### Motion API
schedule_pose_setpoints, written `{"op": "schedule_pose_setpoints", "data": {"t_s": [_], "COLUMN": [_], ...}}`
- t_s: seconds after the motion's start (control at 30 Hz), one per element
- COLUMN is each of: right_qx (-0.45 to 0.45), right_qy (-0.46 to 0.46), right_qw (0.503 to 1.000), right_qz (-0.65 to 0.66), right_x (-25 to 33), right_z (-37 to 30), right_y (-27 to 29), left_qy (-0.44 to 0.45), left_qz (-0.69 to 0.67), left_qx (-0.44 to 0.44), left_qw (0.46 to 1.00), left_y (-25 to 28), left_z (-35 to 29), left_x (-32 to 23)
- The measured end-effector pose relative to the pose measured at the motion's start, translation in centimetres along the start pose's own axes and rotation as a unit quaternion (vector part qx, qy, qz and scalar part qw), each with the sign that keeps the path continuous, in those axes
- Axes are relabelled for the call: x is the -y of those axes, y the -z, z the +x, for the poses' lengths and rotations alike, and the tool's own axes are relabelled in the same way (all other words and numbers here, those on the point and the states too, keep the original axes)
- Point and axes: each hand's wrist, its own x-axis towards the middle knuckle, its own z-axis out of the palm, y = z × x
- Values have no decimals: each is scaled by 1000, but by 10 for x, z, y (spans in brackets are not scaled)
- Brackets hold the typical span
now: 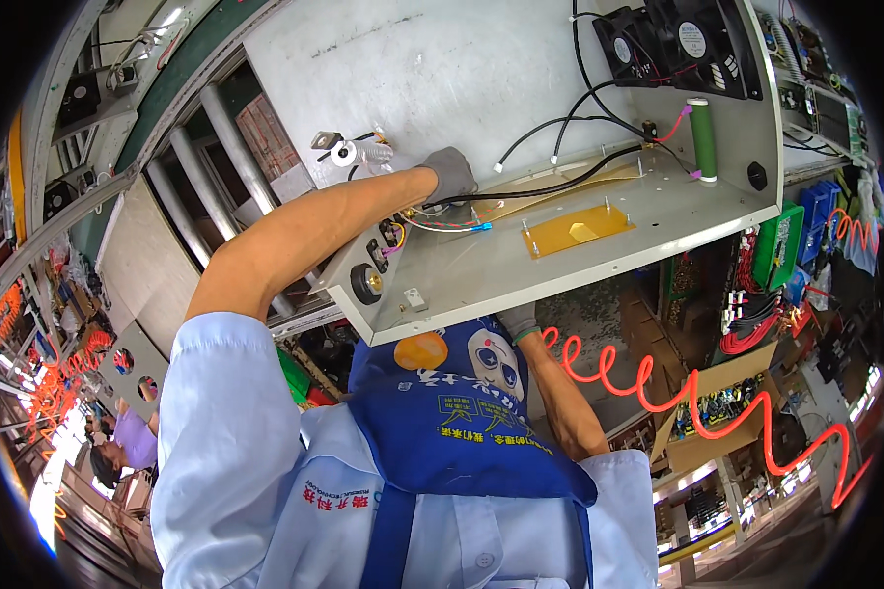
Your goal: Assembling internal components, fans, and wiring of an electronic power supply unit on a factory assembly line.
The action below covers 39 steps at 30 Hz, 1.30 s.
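Observation:
A grey sheet-metal enclosure (501, 287) lies on its side in front of me. My left hand (449, 175), in a grey glove, reaches over its left end. A black cable (540, 190) runs right from beside that hand, and thin coloured wires with a blue connector (481, 227) lie just below. The left fingers point down and are hidden. A yellow plate (580, 232) with upright studs is fixed inside. My right hand (519, 321), also gloved, is at the enclosure's near lower edge, between it and my blue apron (442, 412); its fingers are hidden.
Black fans (688, 47) and a green tube-shaped part (702, 140) fill the enclosure's right end. Left stand metal rollers (236, 147). A coiled orange-red hose (648, 383) crosses the right side near an open carton (722, 417). Another person (133, 442) is at far left.

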Motion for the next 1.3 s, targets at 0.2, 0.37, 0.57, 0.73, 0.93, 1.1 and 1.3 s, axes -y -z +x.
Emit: {"op": "schedule_pose_setpoints", "data": {"t_s": [0.2,0.37,0.57,0.73,0.93,1.1,1.3], "right_qx": [-61,-32,-59,-75,-57,-18,25], "right_qy": [-187,-275,-289,-275,-246,-176,-142], "right_qw": [956,944,937,933,940,961,962], "right_qz": [217,177,188,219,231,214,233], "right_x": [19,16,-5,-47,-60,-70,-68], "right_z": [-3,-25,-37,-39,-19,-3,11], "right_y": [39,89,141,178,254,287,301], "left_qy": [-6,-215,-113,-151,-67,32,34], "left_qz": [-90,-148,-87,-137,-34,-81,-300], "left_qx": [-84,-69,94,-37,-4,-36,37], "left_qw": [992,963,985,978,997,996,953], "left_y": [20,68,83,85,104,97,75], "left_z": [3,-39,-45,-38,-24,4,53], "left_x": [-23,-94,-134,-171,-206,-193,-109]}}
